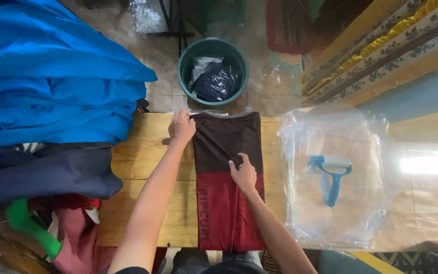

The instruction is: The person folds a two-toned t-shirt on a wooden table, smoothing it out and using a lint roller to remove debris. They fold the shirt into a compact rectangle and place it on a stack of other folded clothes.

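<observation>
Well, a wooden table bears a heap of blue cloth at the left, clear plastic bags at the right, and in the middle a folded dark brown and red garment. Far off stands a green bucket. The left hand pinches the garment's far left corner; the right hand nips a fold mid-cloth. A blue lint roller lies on the bags

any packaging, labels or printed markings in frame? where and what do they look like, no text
Clear plastic bags: flat glossy stack, right of the table, blue lint roller on top.
Bagged dark garment: crinkled clear wrap, inside the green bucket.
Print on folded garment: dark lettering along the red section's left edge, by the right hand.
</observation>
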